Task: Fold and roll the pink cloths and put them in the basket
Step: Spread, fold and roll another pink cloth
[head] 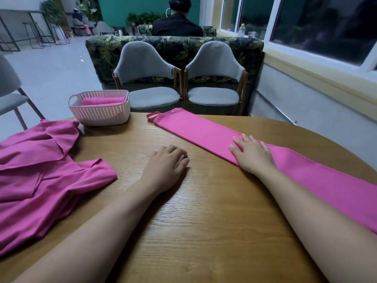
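One round wooden desk [204, 221], grain running left to right, carries every item below.

One heap of loose pink cloths [40, 170], crumpled and overlapping, on the left part of the desk, reaching past its near-left edge.

One pink cloth folded into a long narrow strip [193, 129], lying flat on the right half of the desk. Its long axis runs diagonally from the far middle edge of the desk to the near right, where it passes out of view. The far end points towards the chairs.

Two grey upholstered chairs [142, 64] with wooden frames stand side by side beyond the desk, in front of a leaf-patterned sofa back [175, 48].

One pale perforated plastic basket [100, 115] with handle openings, upright at the far-left edge of the desk, just beside the heap.

One right hand [252, 153], palm down on the middle of the strip, fingers [240, 142] straight and slightly spread, pressing the fabric flat.

One left hand [165, 166], palm down on bare wood between heap and strip, its fingertips loosely curled and close together, holding nothing.

One rolled pink cloth [102, 100] lying crosswise inside the basket.

One red hanging loop [152, 117] at the strip's far-left corner.

One small pale tag [172, 111] on the strip's far end; too small to read.
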A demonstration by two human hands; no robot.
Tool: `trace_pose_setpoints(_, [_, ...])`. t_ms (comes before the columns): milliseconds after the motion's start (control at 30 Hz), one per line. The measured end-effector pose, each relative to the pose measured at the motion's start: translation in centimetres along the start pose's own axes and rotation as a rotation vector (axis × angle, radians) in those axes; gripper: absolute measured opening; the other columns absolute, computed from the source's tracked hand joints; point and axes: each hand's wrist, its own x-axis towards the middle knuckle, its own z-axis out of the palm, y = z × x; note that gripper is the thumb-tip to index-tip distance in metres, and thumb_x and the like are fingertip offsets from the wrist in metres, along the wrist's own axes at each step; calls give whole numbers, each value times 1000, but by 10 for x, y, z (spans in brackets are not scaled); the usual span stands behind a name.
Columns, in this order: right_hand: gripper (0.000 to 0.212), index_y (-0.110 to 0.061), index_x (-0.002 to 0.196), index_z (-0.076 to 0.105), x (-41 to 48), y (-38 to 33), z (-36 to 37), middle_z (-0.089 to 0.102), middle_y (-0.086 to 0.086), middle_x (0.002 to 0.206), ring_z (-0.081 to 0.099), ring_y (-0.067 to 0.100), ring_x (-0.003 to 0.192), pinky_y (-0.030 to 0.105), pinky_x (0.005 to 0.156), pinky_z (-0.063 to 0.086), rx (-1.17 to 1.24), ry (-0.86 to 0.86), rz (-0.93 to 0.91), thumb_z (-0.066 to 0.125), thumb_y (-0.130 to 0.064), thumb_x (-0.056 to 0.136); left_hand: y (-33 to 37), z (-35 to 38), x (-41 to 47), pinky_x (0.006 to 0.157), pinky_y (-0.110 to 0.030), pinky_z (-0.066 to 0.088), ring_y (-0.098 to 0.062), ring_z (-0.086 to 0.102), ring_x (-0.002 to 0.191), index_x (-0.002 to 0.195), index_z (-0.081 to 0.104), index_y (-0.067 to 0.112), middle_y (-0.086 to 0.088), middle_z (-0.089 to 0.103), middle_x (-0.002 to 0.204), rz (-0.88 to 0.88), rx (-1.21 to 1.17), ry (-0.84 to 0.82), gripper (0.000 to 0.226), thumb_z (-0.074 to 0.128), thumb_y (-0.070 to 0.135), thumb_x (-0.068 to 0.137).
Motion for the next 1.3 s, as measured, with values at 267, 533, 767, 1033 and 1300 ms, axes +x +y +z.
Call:
trace_pose_setpoints(267, [65, -32, 168, 16, -2, 4, -14, 11, -3, 176, 6, 16, 162, 46, 132, 5, 25, -146, -233, 34, -55, 110, -6, -1, -4, 101, -43, 43, -13, 52, 120, 119, 65, 39, 19, 59, 126, 20, -56, -11, 46, 34, 65, 97])
trace_pose_setpoints(533, [57, -53, 163, 14, -42, 59, -38, 3, -26, 171, -2, -6, 157, 32, 131, 3, -55, -207, -478, 20, -63, 107, 0, 2, -3, 103, -42, 39, -14, 48, 124, 123, 64, 40, 18, 57, 131, 41, -43, -13, 32, 47, 58, 102])
trace_pose_setpoints(767, [58, -45, 165, 19, -21, 26, -13, 8, -17, 173, 3, 4, 160, 40, 132, 7, -19, -120, -395, 20, -60, 109, 0, 2, -2, 102, -41, 37, -13, 48, 125, 124, 63, 41, 19, 56, 132, 30, -40, -18, 31, 49, 58, 102])
trace_pose_setpoints(1033, [61, -31, 166, 25, 25, -63, 11, 17, -3, 175, 11, 19, 162, 45, 132, 7, 23, -40, -113, 23, -53, 110, 0, 1, -2, 105, -41, 38, -11, 46, 127, 127, 62, 41, 20, 54, 133, 27, -46, -27, 33, 48, 59, 103])
trace_pose_setpoints(1300, [43, -17, 146, 58, 57, -114, -3, 59, 5, 148, 55, 25, 134, 31, 106, 41, 681, 39, 116, 53, -25, 104, 2, -2, -6, 104, -40, 38, -12, 48, 128, 134, 59, 39, 20, 54, 136, 27, -58, -26, 39, 44, 60, 104])
